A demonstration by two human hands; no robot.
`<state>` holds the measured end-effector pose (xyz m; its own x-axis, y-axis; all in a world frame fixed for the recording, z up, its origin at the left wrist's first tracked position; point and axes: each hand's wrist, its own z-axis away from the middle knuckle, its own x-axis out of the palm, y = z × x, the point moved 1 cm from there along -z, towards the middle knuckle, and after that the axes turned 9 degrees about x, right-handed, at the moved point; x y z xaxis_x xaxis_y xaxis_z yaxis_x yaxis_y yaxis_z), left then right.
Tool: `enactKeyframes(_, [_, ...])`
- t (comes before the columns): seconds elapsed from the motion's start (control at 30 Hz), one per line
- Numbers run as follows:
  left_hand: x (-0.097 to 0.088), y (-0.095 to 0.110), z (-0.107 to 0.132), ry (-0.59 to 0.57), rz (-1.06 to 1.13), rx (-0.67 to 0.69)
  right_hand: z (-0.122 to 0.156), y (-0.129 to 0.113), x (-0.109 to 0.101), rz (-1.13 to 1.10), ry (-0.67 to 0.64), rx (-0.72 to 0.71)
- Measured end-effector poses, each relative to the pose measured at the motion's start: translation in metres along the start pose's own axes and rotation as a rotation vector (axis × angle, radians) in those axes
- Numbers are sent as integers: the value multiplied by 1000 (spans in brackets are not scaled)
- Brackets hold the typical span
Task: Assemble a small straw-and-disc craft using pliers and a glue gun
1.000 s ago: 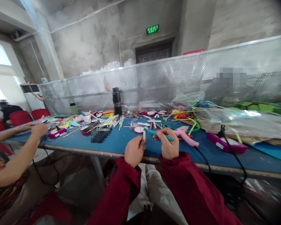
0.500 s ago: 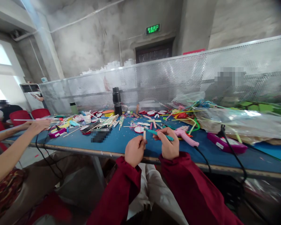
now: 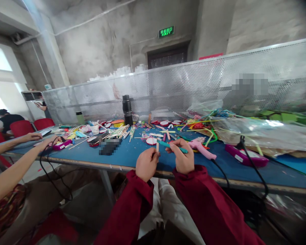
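Note:
My left hand (image 3: 146, 164) pinches a short, pale wooden craft stick (image 3: 157, 147) upright between thumb and fingers. My right hand (image 3: 185, 158) is closed round a slim teal pen (image 3: 165, 144), gripped as for writing. The pen's tip points left and is at or very near the top of the stick; whether they touch I cannot tell. Both hands are over the table's front edge. Just beyond them is a round white disc with a red rim (image 3: 151, 141). A pink glue gun (image 3: 202, 149) lies right of my right hand.
Craft sticks (image 3: 119, 132), a dark blurred-out flat object (image 3: 109, 147) and a black flask (image 3: 127, 110) stand or lie to the left. Purple devices with cables (image 3: 247, 156) and plastic-wrapped sheets (image 3: 265, 132) are at the right. A co-worker's arms (image 3: 22, 160) reach in from the left.
My hands, the stick and the pen stay nearly in place, with only a slight shift of the pen. At the left, the co-worker's hands have moved apart and down toward the table.

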<state>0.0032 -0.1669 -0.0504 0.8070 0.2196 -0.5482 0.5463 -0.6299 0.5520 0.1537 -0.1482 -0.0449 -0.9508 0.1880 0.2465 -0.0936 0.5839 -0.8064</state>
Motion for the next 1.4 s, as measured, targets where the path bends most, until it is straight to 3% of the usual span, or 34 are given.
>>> enactKeyframes(0.93, [0,-1,0,22,0,17,1,-3,1,-1,62,12])
enactKeyframes(1.4, [1,-2,0,20,-1,23,0,-1,1,-6,8,-7])
